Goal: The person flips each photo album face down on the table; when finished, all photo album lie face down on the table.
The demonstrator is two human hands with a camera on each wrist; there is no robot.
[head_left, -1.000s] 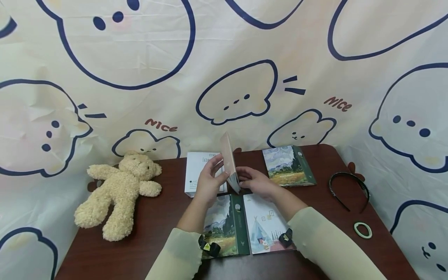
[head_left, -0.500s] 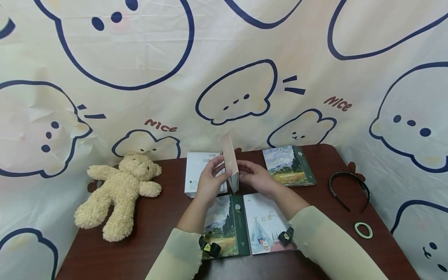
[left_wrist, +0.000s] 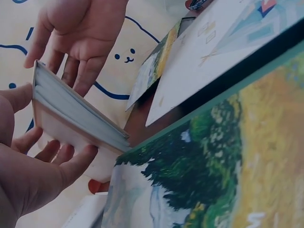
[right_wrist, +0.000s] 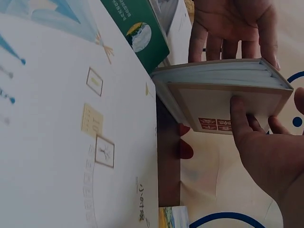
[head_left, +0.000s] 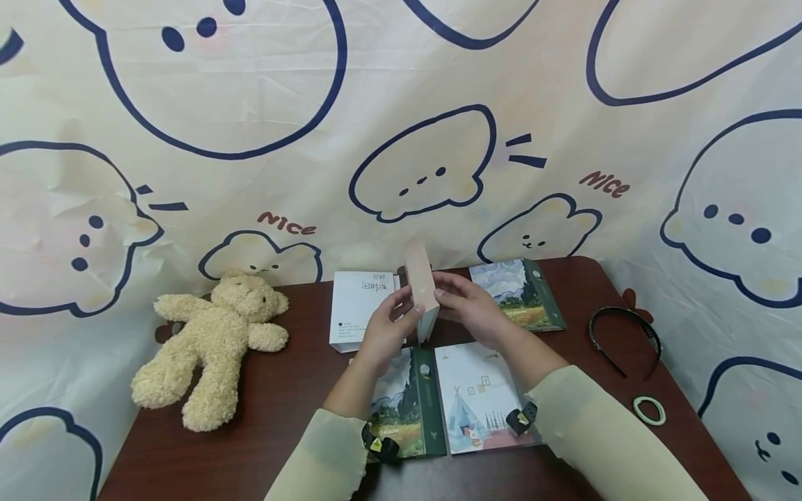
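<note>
A beige hardcover book (head_left: 421,282) stands on edge above the table, held between my two hands. Its cover bears a red block of characters, and its pale pages (right_wrist: 223,71) show along one edge in the right wrist view. My left hand (head_left: 390,327) grips the left side, thumb near the narrow edge and fingers spread over the cover (left_wrist: 66,128). On the opposite cover lie the fingers of my right hand (head_left: 476,309), its thumb close to the edge. Below are a landscape-painting album (head_left: 404,407) and a white tent-picture album (head_left: 479,390).
A thick white book (head_left: 357,306) lies behind my left hand. Farther right is another landscape-painting album (head_left: 510,292). A teddy bear (head_left: 219,348) lies at the left; a black headband (head_left: 595,334) and a pale green ring (head_left: 649,410) lie near the table's right side.
Both hands have shifted slightly right with the book. It has turned so its beige narrow side faces me more, and its pages show less in the head view.
</note>
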